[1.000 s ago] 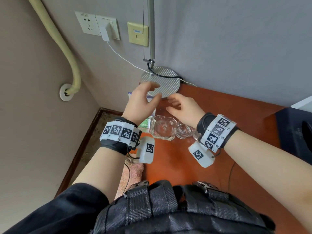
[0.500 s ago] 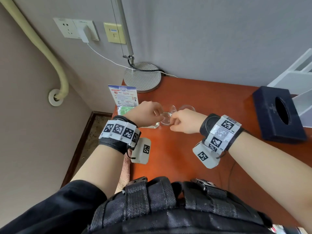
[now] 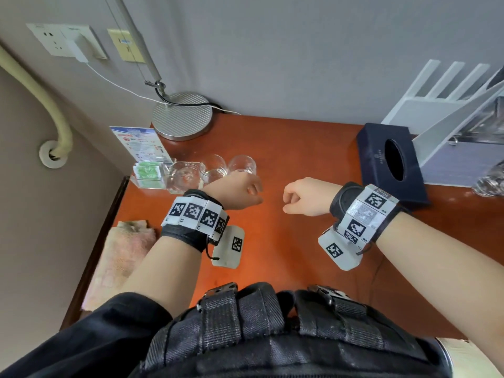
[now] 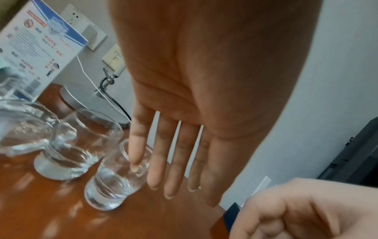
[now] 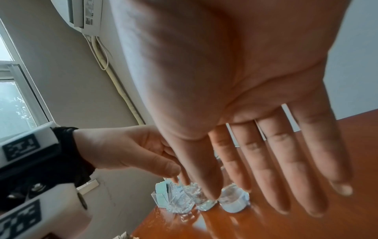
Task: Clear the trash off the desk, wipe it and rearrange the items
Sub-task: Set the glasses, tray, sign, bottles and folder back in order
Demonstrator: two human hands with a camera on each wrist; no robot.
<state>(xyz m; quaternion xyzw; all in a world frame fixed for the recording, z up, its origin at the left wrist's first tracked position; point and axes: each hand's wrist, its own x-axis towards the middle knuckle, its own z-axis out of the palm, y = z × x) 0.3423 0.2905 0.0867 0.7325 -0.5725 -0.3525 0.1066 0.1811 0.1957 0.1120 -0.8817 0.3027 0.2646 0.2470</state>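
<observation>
On the orange-brown desk (image 3: 300, 148), two small clear glasses (image 3: 215, 166) (image 3: 242, 164) stand side by side next to a glass ashtray (image 3: 185, 175). My left hand (image 3: 245, 192) hovers just in front of the right-hand glass (image 4: 114, 182), fingers relaxed and holding nothing. My right hand (image 3: 297, 197) hangs over bare desk a little to the right, also holding nothing. In the right wrist view its fingers (image 5: 282, 169) point loosely down, with the glasses (image 5: 233, 202) beyond them.
A clear holder of green packets (image 3: 147, 173) and a printed sign card (image 3: 141, 144) stand at the desk's left edge. The lamp base (image 3: 182, 115) is behind them, a dark tissue box (image 3: 392, 162) and white rack (image 3: 441, 105) at right. A pink towel (image 3: 122, 249) lies at left.
Both hands have let go of the glasses, drawn back toward my body and moved apart. The glasses now stand beside the ashtray.
</observation>
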